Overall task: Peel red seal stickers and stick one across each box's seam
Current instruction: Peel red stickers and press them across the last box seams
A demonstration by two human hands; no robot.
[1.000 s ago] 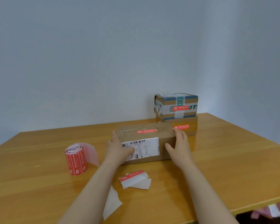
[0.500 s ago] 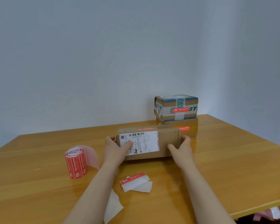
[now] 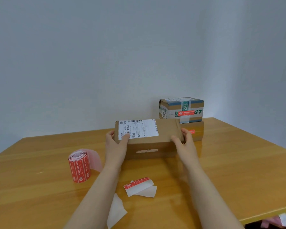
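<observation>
A person holds a long brown box (image 3: pixel 149 139) by its two ends near the middle of the bench (image 3: pixel 221 171). The left grip (image 3: pixel 116 144) is curled round the box's left end, thumb lying on the corner of the white shipping label (image 3: pixel 139 128). The right grip (image 3: pixel 184 142) clasps the right end, thumb on the top face and fingers wrapped behind. The label face points up, and the side facing the person carries a torn pale strip (image 3: pixel 147 151). Whether the box's lower edge rests on the bench cannot be told.

Behind it, toward the far right corner, two more boxes are stacked. The upper box (image 3: pixel 173 104), banded with green and white tape, wears a red seal sticker (image 3: pixel 184 112); the lower box (image 3: pixel 198 138) shows another red sticker (image 3: pixel 191 131) just beside the right grip.

A roll of red stickers (image 3: pixel 79 167) stands on end toward the left edge. Nearer the front edge, between the forearms, lies a loose red sticker (image 3: pixel 137 183) half lifted from its white backing, and a scrap of backing paper (image 3: pixel 116 210) lies beside the left forearm.
</observation>
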